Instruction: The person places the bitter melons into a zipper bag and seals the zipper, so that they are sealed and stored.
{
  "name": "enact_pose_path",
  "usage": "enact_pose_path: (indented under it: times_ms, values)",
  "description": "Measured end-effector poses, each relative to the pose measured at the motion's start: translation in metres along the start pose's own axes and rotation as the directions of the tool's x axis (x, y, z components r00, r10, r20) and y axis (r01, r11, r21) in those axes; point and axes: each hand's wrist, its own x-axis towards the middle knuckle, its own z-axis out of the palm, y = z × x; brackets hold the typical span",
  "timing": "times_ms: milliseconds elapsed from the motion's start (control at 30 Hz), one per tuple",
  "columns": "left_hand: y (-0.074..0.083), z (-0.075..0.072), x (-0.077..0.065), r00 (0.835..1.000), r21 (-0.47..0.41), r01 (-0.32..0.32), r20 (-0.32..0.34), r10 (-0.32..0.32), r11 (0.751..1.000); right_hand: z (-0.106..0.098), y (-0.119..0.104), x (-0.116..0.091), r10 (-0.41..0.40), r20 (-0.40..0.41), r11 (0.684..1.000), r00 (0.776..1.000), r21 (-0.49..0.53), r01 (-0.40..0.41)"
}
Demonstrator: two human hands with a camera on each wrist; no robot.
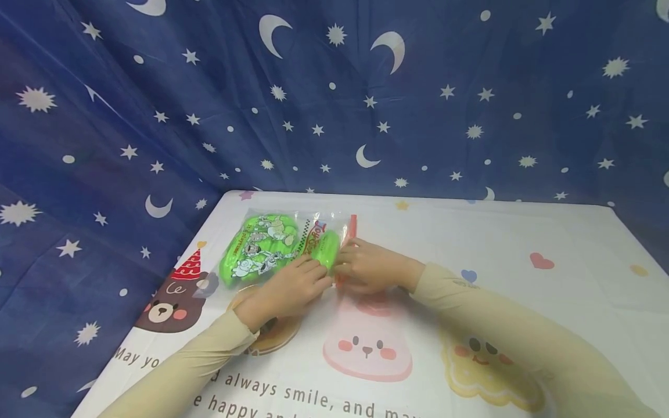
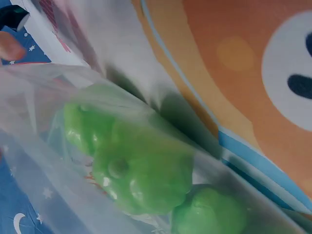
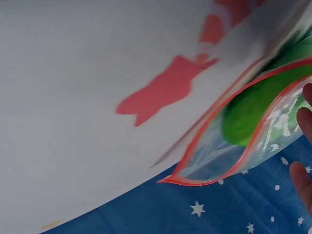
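A clear zip bag [image 1: 305, 232] with a red-edged mouth and cartoon print lies on the table, bright green lumpy things inside it. In the left wrist view the green pieces [image 2: 146, 175] look rounded and glossy through the cloudy plastic. My left hand [image 1: 295, 287] grips the bag's near side, close to the smaller green piece [image 1: 326, 248]. At the mouth, my right hand [image 1: 368, 266] holds the plastic with bent fingers and covers part of the red strip. The right wrist view shows the red edges [image 3: 195, 139] spread apart, with a green end just inside.
The table wears a white printed cloth [image 1: 543, 313] with cartoon animals, hearts and lettering. Behind it and along the left hangs a dark blue curtain [image 1: 434, 116] with moons and stars. A small black object [image 2: 12, 18] shows at the left wrist view's upper corner.
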Motion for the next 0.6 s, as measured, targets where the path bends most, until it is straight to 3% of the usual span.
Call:
enact_pose_path:
  times_ms: [133,267,600]
  values:
    - [-0.002,0.002,-0.002,0.999,0.029,-0.010,-0.051,0.011,1.000,-0.005,-0.005,0.001,-0.058,-0.067,0.998,0.996,-0.044,0.055]
    - [-0.003,0.000,-0.002,0.998,0.034,0.008,-0.060,-0.006,0.999,-0.009,-0.011,0.005,-0.114,-0.139,0.990,0.984,-0.103,0.100]
    - [-0.001,-0.007,0.003,0.999,0.016,0.035,0.029,-0.036,0.999,-0.007,-0.020,0.011,-0.107,-0.150,0.987,0.983,-0.137,0.087]
